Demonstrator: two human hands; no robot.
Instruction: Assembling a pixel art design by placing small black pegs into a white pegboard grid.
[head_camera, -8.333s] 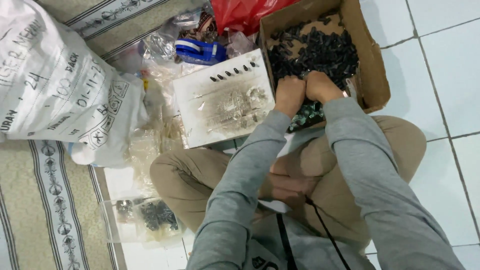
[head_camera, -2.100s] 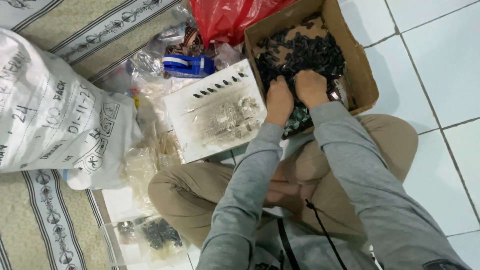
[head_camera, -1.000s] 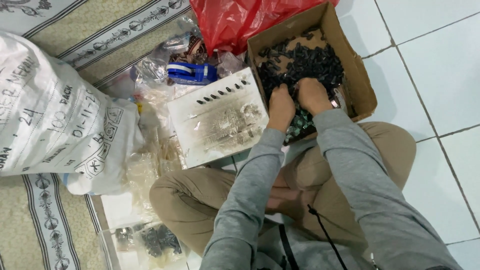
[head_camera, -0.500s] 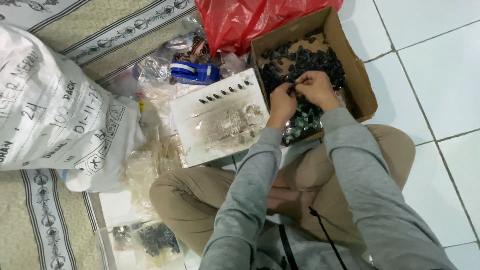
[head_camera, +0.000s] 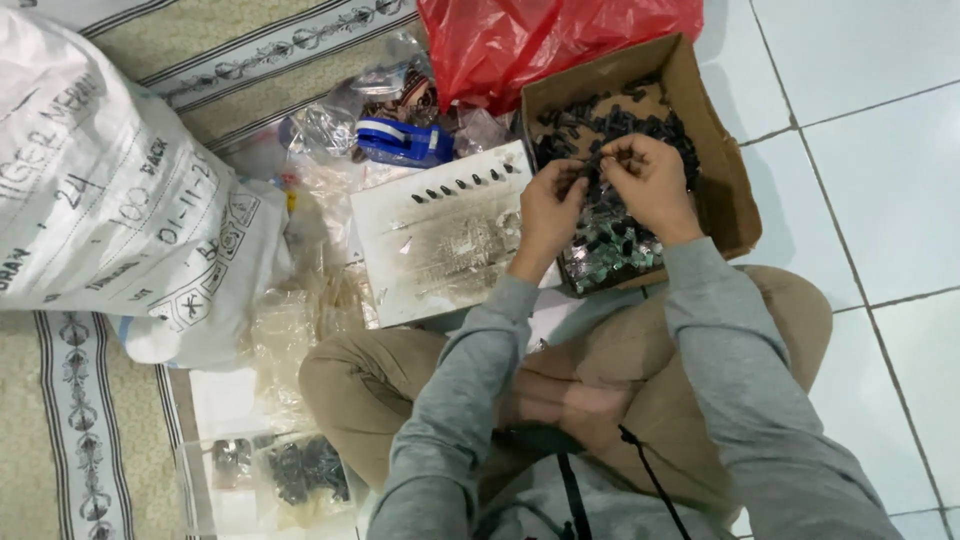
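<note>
- A person sits cross-legged on a tiled floor (head_camera: 880, 150), both hands raised over an open cardboard box (head_camera: 722, 165) heaped with small black pieces (head_camera: 640, 125).
- The left hand (head_camera: 548, 210) and the right hand (head_camera: 650, 185) meet above the heap, fingers curled and pinched at the tips around one small dark piece (head_camera: 597, 160); it is too small to tell whether one hand or both carry it.
- The piece looks light and stiff, likely hard plastic, and small enough to slip from a loose pinch; a fingertip hold on its two ends seems the surest way to take it.
- The heap itself is loose, so pieces would shift and spill if the box were tipped; the greenish shiny bits (head_camera: 610, 250) at the near end of the box cannot be made out clearly.
- Just left of the box lies a white board (head_camera: 440, 240) with a short row of dark pieces (head_camera: 465, 183) along its far edge.
- Beyond the board sit a blue and white tape holder (head_camera: 405, 143), crumpled clear bags (head_camera: 330, 125) and a red plastic bag (head_camera: 540, 40) touching the box's far side.
- A large white printed sack (head_camera: 110, 190) rests on a patterned mat (head_camera: 60, 420) to the left; a clear bag of dark pieces (head_camera: 300, 468) lies by the person's knee.
</note>
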